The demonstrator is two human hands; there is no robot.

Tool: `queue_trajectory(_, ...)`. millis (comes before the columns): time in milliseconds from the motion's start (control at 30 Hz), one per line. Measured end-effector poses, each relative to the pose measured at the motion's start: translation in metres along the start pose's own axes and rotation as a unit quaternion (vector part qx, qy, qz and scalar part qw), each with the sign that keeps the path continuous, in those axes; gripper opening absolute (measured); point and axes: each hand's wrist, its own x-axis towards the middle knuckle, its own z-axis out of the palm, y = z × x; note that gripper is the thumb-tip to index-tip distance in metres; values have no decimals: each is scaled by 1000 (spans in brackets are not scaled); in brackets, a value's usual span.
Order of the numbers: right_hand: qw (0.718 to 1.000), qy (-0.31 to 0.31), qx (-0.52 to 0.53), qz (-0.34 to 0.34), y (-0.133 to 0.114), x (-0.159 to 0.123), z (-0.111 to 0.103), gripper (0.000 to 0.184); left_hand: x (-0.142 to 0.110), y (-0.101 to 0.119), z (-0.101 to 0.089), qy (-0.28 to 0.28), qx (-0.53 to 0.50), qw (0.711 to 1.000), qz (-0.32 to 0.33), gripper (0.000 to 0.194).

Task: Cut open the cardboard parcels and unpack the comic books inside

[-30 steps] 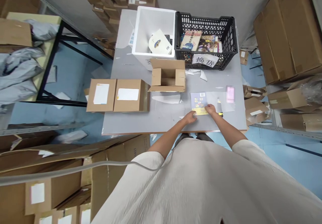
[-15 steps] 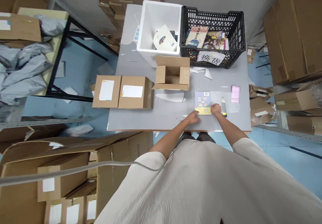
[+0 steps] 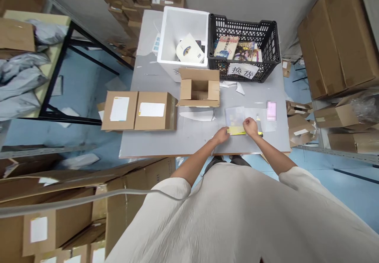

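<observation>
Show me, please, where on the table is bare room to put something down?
Bare: the front stretch between the labelled cartons and the left hand; also the gap between the black crate and the pink rectangular item. Crowded: the back, with foam box beside crate, and around the right hand, with book and box cutter close by.

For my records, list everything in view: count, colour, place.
table: one, grey, centre
foam box: one, white, far side
crate: one, black, far right
books: several, multicoloured, in crate
book: one, cream, in foam box
open carton: one, brown, centre
labelled cartons: two, brown, table's left
booklet: one, part-yellow, near edge
cutter: one, yellow, by booklet
blurred rectangle: one, pink, right
paper scraps: several, white, table
bags: several, grey, left
other cartons: many, brown, around
cable: one, grey, left
left hand, right hand: two, bare, at booklet
</observation>
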Motion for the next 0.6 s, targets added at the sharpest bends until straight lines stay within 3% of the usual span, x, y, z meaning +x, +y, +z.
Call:
queue_trajectory(233,995,-29,64,-70,-29,-18,13,8,-6,8,-15,88,-56,994,23,73)
queue_trajectory(400,978,-99,169,-77,-44,-25,29,6,-10,13,-20,101,-87,990,50,79)
queue_trajectory(600,958,-160,227,-72,-51,-21,41,6,-7,24,-27,124,-57,990,31,42)
